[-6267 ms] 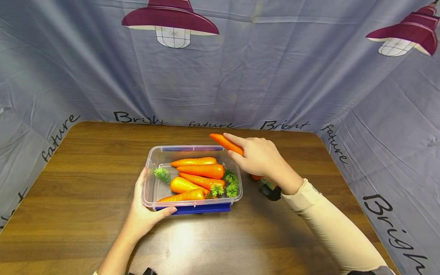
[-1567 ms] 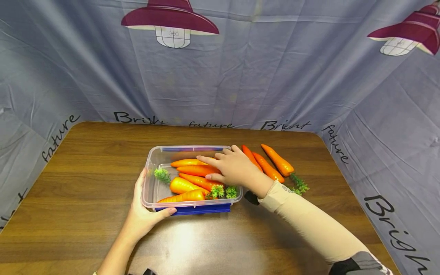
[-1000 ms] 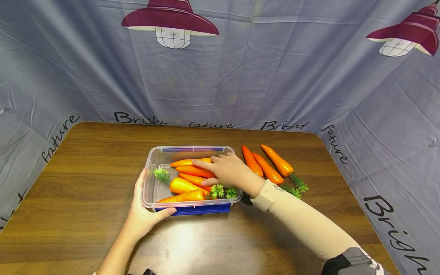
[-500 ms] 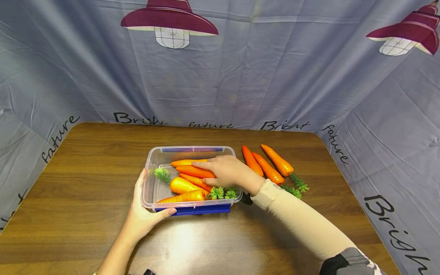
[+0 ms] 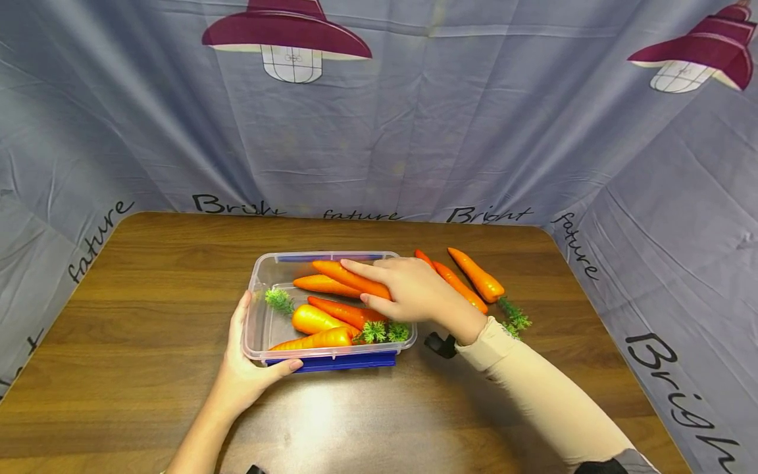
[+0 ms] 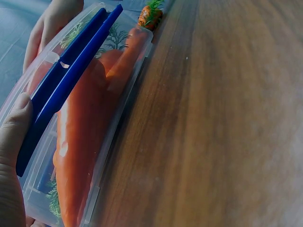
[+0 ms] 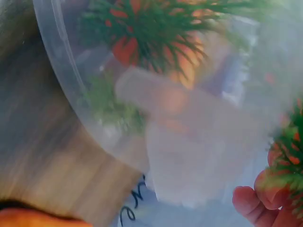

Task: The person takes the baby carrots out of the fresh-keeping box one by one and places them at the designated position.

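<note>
My right hand (image 5: 411, 286) grips an orange carrot (image 5: 340, 272) over the right half of a clear plastic box (image 5: 258, 332). The carrot's tip points left, toward the box's back wall. In the right wrist view its green top (image 7: 296, 156) shows beside my fingertips (image 7: 246, 201). My left hand (image 5: 249, 368) holds the box at its front left corner, thumb along the blue latch (image 5: 346, 360). Inside lie several more carrots, among them an orange one (image 5: 322, 284), a red-orange one (image 5: 346, 312) and a yellow one (image 5: 314, 320), with green leafy tops (image 5: 374, 332).
Right of the box, three carrots lie on the wooden table (image 5: 177, 289): two orange ones (image 5: 476, 275) (image 5: 458, 288) and a redder one (image 5: 424, 257) partly behind my right hand. Their green tops (image 5: 516, 317) point toward the front right. A grey-blue curtain (image 5: 379, 131) encloses the back and sides.
Three carrots now lie right of the box. In the last half second my right hand has lifted an orange carrot off the others and moved up and right. My left hand stays put.
</note>
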Available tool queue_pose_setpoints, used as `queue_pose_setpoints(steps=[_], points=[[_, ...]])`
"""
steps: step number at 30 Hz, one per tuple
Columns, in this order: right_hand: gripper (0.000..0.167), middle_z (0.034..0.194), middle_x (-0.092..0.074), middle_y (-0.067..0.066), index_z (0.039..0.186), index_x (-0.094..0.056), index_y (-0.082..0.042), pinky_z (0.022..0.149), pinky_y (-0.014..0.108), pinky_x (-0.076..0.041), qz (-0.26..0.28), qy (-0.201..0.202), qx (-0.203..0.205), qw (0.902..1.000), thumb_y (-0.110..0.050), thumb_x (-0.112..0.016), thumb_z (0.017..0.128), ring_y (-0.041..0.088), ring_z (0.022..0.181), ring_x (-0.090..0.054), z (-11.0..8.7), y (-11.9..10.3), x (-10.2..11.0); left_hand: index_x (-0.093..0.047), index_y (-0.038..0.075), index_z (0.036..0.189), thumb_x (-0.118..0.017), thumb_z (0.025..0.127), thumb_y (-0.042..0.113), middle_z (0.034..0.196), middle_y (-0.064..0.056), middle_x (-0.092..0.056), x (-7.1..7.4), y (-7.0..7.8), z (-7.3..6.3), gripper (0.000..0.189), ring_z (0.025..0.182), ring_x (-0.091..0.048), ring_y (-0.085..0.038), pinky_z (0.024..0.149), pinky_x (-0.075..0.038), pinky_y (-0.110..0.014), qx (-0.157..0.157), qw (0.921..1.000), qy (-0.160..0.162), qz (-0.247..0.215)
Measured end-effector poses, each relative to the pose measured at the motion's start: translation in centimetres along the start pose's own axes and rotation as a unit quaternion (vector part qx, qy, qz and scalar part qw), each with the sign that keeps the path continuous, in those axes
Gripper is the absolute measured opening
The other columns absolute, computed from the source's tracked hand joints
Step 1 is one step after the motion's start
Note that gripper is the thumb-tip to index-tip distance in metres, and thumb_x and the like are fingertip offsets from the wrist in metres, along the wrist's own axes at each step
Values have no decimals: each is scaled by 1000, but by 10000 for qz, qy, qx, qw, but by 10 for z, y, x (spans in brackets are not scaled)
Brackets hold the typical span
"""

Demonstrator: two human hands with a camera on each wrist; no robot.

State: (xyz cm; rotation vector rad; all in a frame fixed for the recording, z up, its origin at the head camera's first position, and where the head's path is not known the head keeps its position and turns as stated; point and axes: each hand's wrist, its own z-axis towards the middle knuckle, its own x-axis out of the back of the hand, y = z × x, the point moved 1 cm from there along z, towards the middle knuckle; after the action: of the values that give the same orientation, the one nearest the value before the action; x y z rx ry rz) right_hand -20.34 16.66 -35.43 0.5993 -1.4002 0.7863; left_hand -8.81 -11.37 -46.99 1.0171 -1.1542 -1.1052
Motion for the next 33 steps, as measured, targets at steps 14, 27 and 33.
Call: queue_pose_setpoints(steps=[14, 27, 33], points=[[60, 124, -70, 6, 152, -38, -39, 87, 55, -52, 74, 626, -1416, 9879, -45, -57, 96, 28, 99, -69, -82, 37, 26, -7, 39, 158, -91, 64, 0, 165, -2, -18, -1, 1, -1, 132, 144, -29, -28, 105, -30, -5, 6, 10000, 69, 70], [61, 89, -68, 14, 154, -37, -26, 50, 35, -37, 21, -298, -3310, 9432, -48, -51, 99, 24, 64, -56, -179, 109, 19, -4, 40, 158, -91, 66, 3, 166, -3, -14, 0, 0, -1, 132, 147, -25, -31, 104, -28, -3, 38, 9998, -13, 216], [63, 94, -67, 16, 155, -34, -23, 52, 34, -36, 115, -722, -3715, 9255, -51, -46, 100, 23, 66, -55, -200, 130, 12, -5, 39, 158, -91, 65, 2, 166, -2, -13, 0, -2, 0, 132, 148, -23, -31, 105, -27, -3, 18, 9998, 10, 223]])
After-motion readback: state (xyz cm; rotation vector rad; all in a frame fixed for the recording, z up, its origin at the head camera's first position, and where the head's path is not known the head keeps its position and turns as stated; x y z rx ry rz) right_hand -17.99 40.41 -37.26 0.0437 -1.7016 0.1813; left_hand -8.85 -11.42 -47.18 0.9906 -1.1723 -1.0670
